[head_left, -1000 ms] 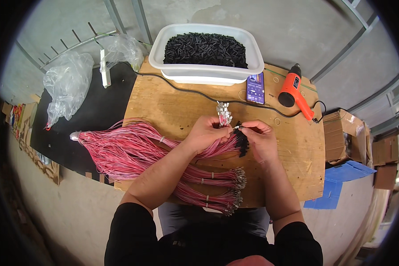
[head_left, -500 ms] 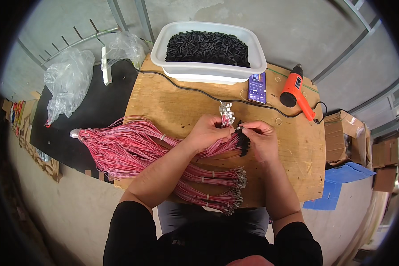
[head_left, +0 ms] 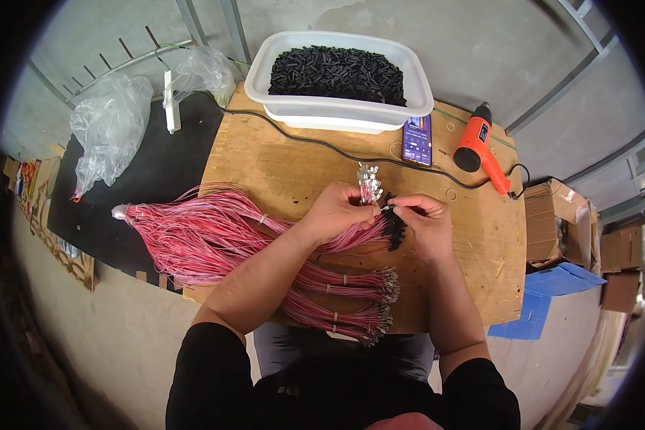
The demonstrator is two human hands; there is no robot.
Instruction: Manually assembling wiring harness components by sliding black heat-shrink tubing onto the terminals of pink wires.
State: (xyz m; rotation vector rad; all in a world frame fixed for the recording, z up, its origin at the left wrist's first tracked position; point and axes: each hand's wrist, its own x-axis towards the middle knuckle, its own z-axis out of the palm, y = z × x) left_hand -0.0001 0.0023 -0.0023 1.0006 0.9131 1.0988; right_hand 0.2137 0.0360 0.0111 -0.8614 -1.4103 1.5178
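Head view: your left hand [head_left: 335, 212] has its grip closed on 1 pink wire bundle [head_left: 215, 229] at tabletop [head_left: 287, 165] centre, fanning bare ends, so your right hand [head_left: 423, 223] can pinch a black sleeve [head_left: 393, 228] onto them, tub of sleeves [head_left: 340, 75] just ahead.

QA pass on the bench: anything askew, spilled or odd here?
Mostly tidy. One oddity: the phone lies on the wooden board right beside the orange heat gun, whose black cord trails across the board. Nothing spilled from the white tub.

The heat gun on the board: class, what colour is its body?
Orange, with a black nozzle end; the heat gun shows in the head view.
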